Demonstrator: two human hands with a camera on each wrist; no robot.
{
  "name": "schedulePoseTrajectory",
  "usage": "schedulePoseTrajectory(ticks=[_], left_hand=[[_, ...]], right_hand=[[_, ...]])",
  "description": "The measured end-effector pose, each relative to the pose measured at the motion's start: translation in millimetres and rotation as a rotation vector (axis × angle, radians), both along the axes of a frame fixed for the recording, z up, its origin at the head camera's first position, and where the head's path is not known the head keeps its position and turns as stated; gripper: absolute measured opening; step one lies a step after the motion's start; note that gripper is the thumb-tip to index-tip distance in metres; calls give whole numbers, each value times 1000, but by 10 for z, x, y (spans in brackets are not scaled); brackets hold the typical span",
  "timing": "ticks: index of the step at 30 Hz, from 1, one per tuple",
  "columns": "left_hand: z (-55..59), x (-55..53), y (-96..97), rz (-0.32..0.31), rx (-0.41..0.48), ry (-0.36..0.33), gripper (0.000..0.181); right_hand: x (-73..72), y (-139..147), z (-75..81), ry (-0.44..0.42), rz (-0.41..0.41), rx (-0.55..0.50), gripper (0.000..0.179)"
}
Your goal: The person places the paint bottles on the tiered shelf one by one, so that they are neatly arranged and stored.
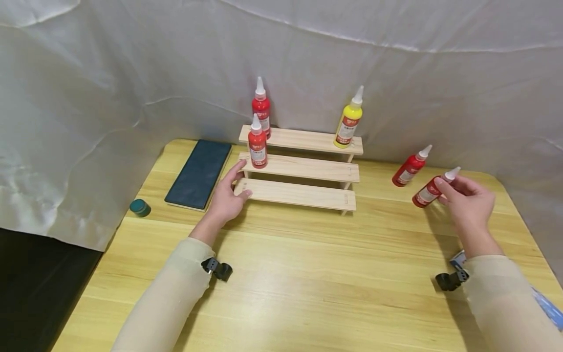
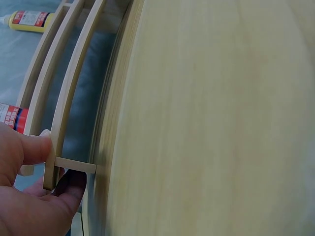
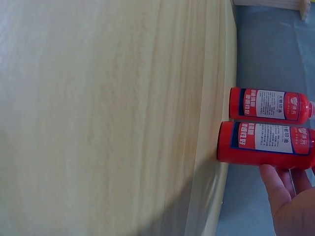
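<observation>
**Wooden three-tier rack (image 1: 303, 167) gripped by the left hand (image 1: 228, 196), red squeeze bottle (image 1: 425, 195) pinched in the right hand (image 1: 474, 199)**

Pale, silvery cloth (image 1: 308, 73) hangs behind the wood-grain table (image 1: 303, 288). On the table, near its back edge, stands the rack. The left hand grasps the rack's left end; in the left wrist view, the thumb lies against the boards and the other fingers curl beneath the lowest one. A dark-covered notebook (image 1: 199, 173) lies flat to the left of the rack.

Next come the bottles, all with white nozzles. A yellow squeeze bottle (image 1: 347, 125) stands at the right end of the top tier, an upper red bottle (image 1: 261, 106) at that tier's left end, and a lower red bottle (image 1: 258, 147) at the left end of the middle tier. The pinched one is right of the rack, just beside a neighbouring red bottle (image 1: 407, 171); the right thumb presses its near side, with fingers behind. Whether its base touches the table, I cannot tell.

The step in hand looks like picking up this bottle with the rack braced. The next move seems to call for a straight lift past the neighbour, with only light pressure on the rack.

Smallest is a teal jar (image 1: 140, 208) at the table's left edge.
</observation>
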State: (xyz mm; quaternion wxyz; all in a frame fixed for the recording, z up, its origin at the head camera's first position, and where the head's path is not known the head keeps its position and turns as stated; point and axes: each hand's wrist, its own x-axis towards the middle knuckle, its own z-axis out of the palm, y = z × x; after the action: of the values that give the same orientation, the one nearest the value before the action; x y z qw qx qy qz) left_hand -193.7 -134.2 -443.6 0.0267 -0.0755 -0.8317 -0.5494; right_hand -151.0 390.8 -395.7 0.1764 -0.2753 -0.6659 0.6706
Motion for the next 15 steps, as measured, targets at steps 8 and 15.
schedulePoseTrajectory(ticks=[8,15], left_hand=[[1,3,4,0,5,4,76],[5,8,7,3,6,-4,77]], right_hand=[[36,-3,27,29,22,-59,51],[82,-26,86,76,32,-77,49]])
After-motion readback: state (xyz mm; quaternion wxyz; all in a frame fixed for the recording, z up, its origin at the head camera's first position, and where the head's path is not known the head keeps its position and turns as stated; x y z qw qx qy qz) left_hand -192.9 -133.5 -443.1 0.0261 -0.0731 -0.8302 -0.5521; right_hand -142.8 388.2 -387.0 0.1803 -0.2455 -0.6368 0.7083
